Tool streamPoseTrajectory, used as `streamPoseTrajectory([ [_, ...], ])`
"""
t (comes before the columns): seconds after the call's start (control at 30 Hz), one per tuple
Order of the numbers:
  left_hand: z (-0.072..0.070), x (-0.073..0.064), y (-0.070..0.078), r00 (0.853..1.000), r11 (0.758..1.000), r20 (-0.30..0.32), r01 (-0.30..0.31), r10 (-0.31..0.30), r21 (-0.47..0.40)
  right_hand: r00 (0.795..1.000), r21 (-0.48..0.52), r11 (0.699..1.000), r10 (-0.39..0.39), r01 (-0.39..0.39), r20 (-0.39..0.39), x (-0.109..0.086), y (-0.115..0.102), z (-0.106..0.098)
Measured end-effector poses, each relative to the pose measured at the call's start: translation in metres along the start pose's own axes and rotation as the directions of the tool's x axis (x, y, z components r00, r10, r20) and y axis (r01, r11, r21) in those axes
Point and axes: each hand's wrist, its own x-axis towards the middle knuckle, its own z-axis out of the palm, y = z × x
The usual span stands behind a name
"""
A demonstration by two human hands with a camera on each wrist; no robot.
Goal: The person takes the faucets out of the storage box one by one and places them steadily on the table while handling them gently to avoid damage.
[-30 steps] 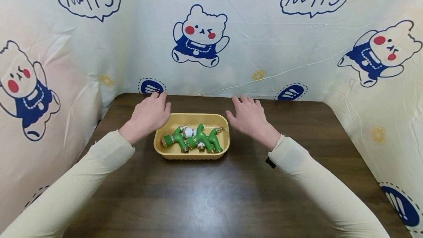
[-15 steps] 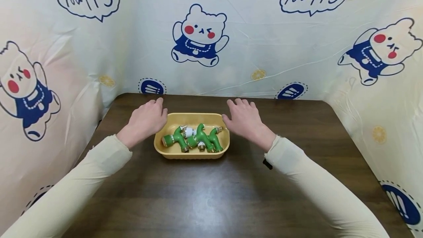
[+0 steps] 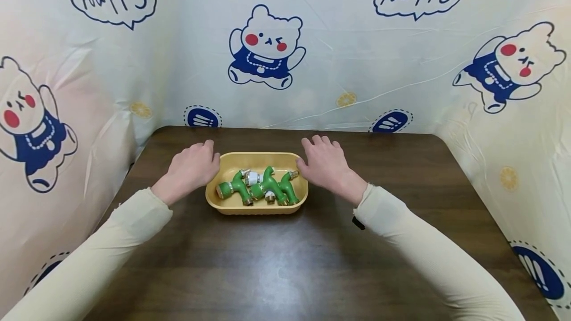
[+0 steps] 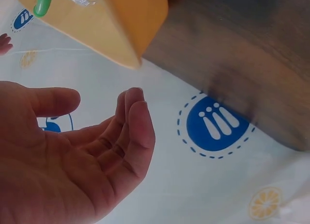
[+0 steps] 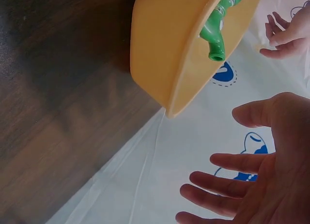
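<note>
A yellow plastic basin (image 3: 256, 210) stands on the table with several green water taps in it, among them a left one (image 3: 241, 188), a middle one (image 3: 271, 185) and a right one (image 3: 289, 189). White ribbed parts (image 3: 253, 178) show between them. My left hand (image 3: 191, 166) hovers beside the basin's left end, its fingers loosely bent and holding nothing in the left wrist view. At the other end, my right hand (image 3: 326, 163) has its fingers spread, with nothing in it. The right wrist view shows a gap between this hand and the basin wall (image 5: 160, 45).
The dark wooden table (image 3: 276, 261) extends in front of the basin. A printed cloth curtain (image 3: 330, 53) rises behind the table's back edge and along both sides. A small black item (image 3: 358, 223) shows under the right sleeve.
Both hands have drawn back a little toward me. The left hand has also shifted left, and the right hand slightly left. The basin and taps have stayed in place; the head view has shifted slightly.
</note>
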Motion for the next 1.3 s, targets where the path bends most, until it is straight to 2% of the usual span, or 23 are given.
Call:
streamPoseTrajectory([
  [0.17, 0.004, 0.000, -0.004, 1.000, 1.000, 0.027, 0.013, -0.012, -0.004, 1.000, -0.005, 1.000, -0.001, 0.001, 0.008, 0.000, -0.002, 0.003],
  [0.43, 0.014, -0.006, -0.015, 0.993, 0.999, 0.111, 0.046, -0.045, -0.009, 1.000, -0.016, 1.000, -0.024, 0.024, 0.019, -0.003, -0.005, 0.006],
  [0.7, 0.025, -0.012, -0.021, 0.990, 0.999, 0.132, 0.040, -0.041, 0.014, 0.999, -0.034, 0.998, -0.052, 0.053, 0.006, -0.006, -0.008, 0.012],
  [0.93, 0.034, -0.012, -0.021, 0.986, 0.998, 0.158, 0.052, -0.047, -0.022, 0.998, -0.047, 0.997, -0.058, 0.057, -0.019, -0.006, -0.009, 0.014],
  [1.3, 0.043, -0.013, -0.021, 0.983, 0.996, 0.183, 0.048, -0.033, -0.079, 0.998, -0.037, 0.998, -0.059, 0.059, -0.009, -0.008, -0.009, 0.017],
])
